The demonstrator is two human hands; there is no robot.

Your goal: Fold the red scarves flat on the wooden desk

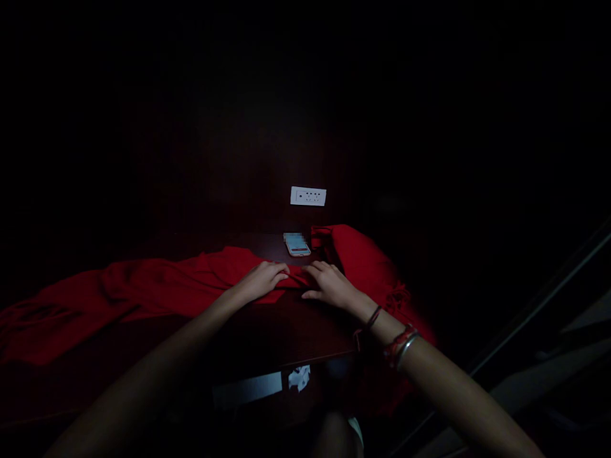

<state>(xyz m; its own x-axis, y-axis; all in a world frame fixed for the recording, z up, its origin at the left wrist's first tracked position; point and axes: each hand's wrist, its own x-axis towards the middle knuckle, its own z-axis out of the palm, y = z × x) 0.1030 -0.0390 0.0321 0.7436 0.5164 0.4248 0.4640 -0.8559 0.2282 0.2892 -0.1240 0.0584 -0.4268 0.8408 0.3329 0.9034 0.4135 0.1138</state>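
A long red scarf [157, 286] lies across a dark table [267, 337] in a dim room. It runs from the far left to a heap at the right, where a fringed end hangs over the edge. My left hand [262, 280] rests on the cloth near its middle, fingers curled and pinching a fold. My right hand [329, 285] lies right beside it, fingers bent on the same fold. Red and metal bangles circle my right wrist.
A phone [296, 244] with a lit screen lies on the table just beyond my hands. A white socket plate [308, 196] sits on the dark wall behind. Pale floor and a scrap of paper [299, 378] show below the table's front edge.
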